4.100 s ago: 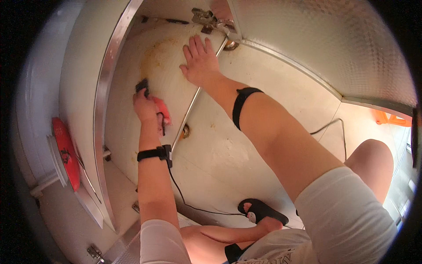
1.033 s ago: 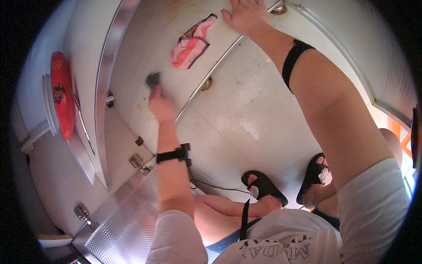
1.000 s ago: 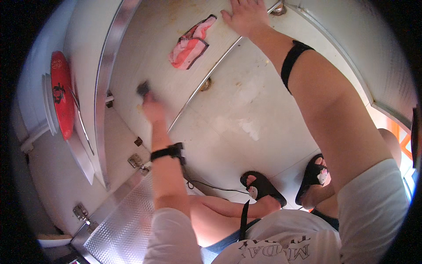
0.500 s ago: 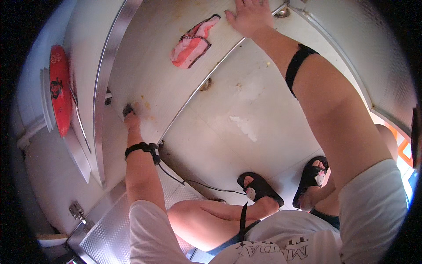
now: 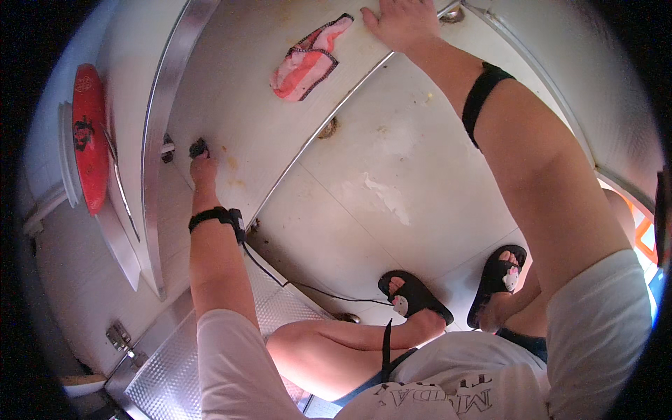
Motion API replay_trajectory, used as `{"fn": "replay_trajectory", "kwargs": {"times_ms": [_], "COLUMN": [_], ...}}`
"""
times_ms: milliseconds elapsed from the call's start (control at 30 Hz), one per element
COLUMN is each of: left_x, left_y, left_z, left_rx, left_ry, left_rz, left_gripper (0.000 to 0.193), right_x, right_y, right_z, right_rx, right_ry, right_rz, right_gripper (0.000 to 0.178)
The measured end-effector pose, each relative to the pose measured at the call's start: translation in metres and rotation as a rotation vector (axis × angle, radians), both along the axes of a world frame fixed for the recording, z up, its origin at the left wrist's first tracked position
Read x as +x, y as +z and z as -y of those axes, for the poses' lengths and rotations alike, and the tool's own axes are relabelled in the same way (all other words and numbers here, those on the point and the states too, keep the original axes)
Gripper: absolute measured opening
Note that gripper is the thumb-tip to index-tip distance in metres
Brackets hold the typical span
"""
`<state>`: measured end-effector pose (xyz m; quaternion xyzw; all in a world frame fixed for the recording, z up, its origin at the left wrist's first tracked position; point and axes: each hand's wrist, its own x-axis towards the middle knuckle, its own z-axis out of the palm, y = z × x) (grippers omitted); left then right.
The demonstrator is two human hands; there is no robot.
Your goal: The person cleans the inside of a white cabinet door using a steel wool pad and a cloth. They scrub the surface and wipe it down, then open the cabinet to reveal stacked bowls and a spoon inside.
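Light is uneven, corners black, edges bowed.

Pale board (image 5: pixel 241 91): flat, with yellow-brown spots.
Dark thing (image 5: pixel 199 147): small, hard to make out, in the left hand (image 5: pixel 204 169), low on the board.
Pink cloth (image 5: pixel 305 67): red patches, black edges, crumpled, lying on the board.

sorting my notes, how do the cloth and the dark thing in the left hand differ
The cloth is pink with dark edging; the dark thing looks nearly black. The cloth lies crumpled and unheld; the dark thing is in the left hand. The cloth shows almost whole, the dark thing only partly. Both show against the pale board.
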<state>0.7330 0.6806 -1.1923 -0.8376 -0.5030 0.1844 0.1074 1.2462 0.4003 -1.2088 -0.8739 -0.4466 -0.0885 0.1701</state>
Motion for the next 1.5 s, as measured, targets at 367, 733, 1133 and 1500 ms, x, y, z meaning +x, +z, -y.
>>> {"fn": "replay_trajectory", "kwargs": {"times_ms": [367, 733, 1133, 1500], "left_x": [-0.013, 0.053, 0.018, 0.064], "left_y": [-0.032, 0.021, -0.016, -0.054], "left_z": [0.169, 0.124, 0.054, 0.209], "left_rx": [-0.037, 0.087, 0.072, 0.172], "left_ry": [0.116, 0.175, 0.2, -0.062], "left_rz": [0.29, 0.105, 0.109, 0.426], "left_gripper": [0.04, 0.044, 0.031, 0.023], "right_x": [0.009, 0.002, -0.007, 0.012], "right_y": [0.002, 0.002, 0.0, -0.017], "right_z": [-0.004, -0.001, -0.001, 0.008], "right_rx": [-0.055, 0.03, 0.027, -0.012], "right_ry": [-0.011, -0.005, -0.001, -0.02], "right_rz": [0.043, 0.019, 0.001, 0.052], "right_gripper": [0.074, 0.072, 0.072, 0.072]}}
